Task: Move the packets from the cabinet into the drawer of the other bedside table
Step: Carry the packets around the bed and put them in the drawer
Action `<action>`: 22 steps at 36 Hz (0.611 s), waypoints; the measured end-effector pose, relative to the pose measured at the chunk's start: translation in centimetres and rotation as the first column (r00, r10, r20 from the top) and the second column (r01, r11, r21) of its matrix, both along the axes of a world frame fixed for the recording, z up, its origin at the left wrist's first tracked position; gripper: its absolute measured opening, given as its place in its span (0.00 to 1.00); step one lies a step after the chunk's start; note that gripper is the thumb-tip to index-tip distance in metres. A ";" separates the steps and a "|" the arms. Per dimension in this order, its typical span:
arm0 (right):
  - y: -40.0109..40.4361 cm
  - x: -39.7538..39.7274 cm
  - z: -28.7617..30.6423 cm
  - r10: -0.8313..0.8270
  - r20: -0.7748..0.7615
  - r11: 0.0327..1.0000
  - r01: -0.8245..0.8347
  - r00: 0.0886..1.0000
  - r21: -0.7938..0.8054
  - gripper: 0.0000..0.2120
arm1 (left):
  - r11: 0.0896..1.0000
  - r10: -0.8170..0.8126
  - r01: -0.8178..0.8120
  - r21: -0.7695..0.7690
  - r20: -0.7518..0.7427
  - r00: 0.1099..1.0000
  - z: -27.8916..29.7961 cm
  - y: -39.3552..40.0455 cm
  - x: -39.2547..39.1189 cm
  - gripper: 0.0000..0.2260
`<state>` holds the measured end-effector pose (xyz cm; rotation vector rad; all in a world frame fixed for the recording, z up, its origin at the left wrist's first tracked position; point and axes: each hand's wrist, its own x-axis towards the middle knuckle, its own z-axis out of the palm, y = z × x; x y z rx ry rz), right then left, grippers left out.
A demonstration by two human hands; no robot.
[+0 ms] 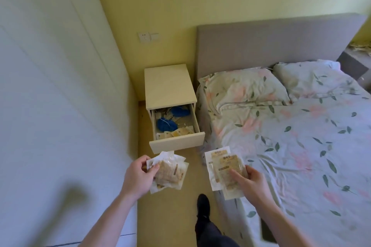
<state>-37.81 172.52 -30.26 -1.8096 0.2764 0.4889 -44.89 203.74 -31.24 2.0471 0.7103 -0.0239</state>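
Carrying step: clear crinkly snack packets [168, 172] gripped by left hand [138, 178], flat beige-labelled packets [224, 168] pinched by right hand [253, 184], both just short of the open cream wooden drawer [176, 142]; lowering in is called for next.

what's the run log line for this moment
left hand: holds packets | right hand: holds packets | drawer: open, some packets inside | stage: approaching drawer

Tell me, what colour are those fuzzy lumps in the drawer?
Blue lumps, seen from the head camera.
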 end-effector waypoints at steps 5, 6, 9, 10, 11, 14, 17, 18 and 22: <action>1.2 8.0 -2.3 0.027 -0.047 0.999 -0.028 0.999 -0.032 0.05 | 1.000 -0.002 0.002 0.007 -0.064 0.998 -0.7 1.3 6.3 0.07; 1.6 9.5 -2.6 0.032 -0.061 0.999 -0.035 0.998 -0.042 0.06 | 1.000 0.010 -0.010 0.005 -0.076 0.997 -0.7 1.6 7.5 0.07; 3.0 13.9 -3.4 0.095 -0.079 0.992 -0.101 0.992 -0.076 0.06 | 0.999 0.044 -0.043 0.013 -0.070 0.997 -1.1 2.6 10.6 0.06; 3.6 15.4 -3.7 0.109 -0.089 0.989 -0.117 0.990 -0.089 0.07 | 0.998 0.056 -0.056 0.012 -0.072 0.996 -1.1 2.9 11.6 0.05; 4.1 16.9 -4.1 0.126 -0.098 0.986 -0.136 0.987 -0.094 0.07 | 0.997 0.073 -0.073 0.011 -0.072 0.995 -1.0 3.2 12.4 0.05; 6.2 21.2 -4.7 0.165 -0.131 0.977 -0.180 0.978 -0.112 0.06 | 0.993 0.116 -0.116 0.008 -0.068 0.991 -1.2 4.3 14.4 0.04; 8.7 25.0 -5.6 0.193 -0.157 0.973 -0.210 0.968 -0.099 0.04 | 0.989 0.144 -0.146 -0.013 -0.091 0.985 -1.9 6.1 16.3 0.04; 9.5 26.0 -6.0 0.200 -0.172 0.970 -0.220 0.965 -0.105 0.03 | 0.988 0.153 -0.155 -0.015 -0.103 0.983 -2.3 6.8 16.8 0.05; 12.9 29.9 -8.0 0.186 -0.231 0.969 -0.218 0.955 -0.119 0.02 | 0.983 0.178 -0.183 -0.017 -0.151 0.972 -4.2 10.1 19.2 0.05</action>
